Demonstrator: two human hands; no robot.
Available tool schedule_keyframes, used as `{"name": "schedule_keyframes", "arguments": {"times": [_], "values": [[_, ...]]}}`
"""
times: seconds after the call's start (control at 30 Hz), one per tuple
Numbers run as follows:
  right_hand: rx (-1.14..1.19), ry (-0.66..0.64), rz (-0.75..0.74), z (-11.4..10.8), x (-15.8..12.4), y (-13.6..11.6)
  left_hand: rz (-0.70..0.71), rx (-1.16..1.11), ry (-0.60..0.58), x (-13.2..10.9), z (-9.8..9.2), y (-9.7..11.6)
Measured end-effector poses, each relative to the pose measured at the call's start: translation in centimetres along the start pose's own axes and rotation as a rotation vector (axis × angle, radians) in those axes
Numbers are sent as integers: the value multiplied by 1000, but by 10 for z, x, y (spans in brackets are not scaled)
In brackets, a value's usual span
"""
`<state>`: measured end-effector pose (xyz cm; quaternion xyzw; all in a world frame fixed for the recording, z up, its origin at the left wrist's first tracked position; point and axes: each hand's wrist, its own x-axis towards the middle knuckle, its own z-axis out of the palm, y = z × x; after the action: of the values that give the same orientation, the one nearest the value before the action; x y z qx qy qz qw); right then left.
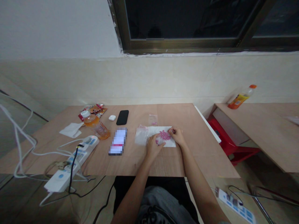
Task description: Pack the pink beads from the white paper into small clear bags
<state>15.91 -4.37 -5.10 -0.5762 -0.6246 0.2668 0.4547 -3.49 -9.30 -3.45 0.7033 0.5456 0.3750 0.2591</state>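
Several small pink beads (165, 135) lie in a cluster on a white sheet of paper (172, 143) in the middle of the table. My left hand (153, 145) rests at the paper's left part, thumb and fingers apart around a few more pink bits in what looks like clear plastic. At the right edge of the cluster, my right hand (177, 136) has its fingertips pinched together; what they hold is too small to make out. A clear plastic bag (141, 135) lies just left of my left hand. Behind the paper is a small clear bag (153, 119) with pink bits inside.
Left of the bags lie a lit phone (118, 141), a black phone (122, 117) and a white earbud case (112, 118). Beyond them are an orange drink bottle (97, 125), wrappers (94, 109), tissue (72, 129) and a power strip (79, 158) with cables. A red stool (233, 149) stands right.
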Motion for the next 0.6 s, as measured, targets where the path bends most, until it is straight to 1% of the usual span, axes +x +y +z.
{"name": "schedule_keyframes", "arguments": {"times": [0.13, 0.27, 0.43, 0.6], "values": [[313, 28, 48, 3, -4, -7, -22, -1, -16, 0, -1, 1], [486, 43, 95, 3, -12, -21, -23, -31, 6, 0, 0, 0], [530, -46, 117, 6, -18, -34, -9, -83, 41, -1, 3, -4], [407, -148, 55, 21, -23, -36, -23, -88, 40, 1, 6, -8]]}}
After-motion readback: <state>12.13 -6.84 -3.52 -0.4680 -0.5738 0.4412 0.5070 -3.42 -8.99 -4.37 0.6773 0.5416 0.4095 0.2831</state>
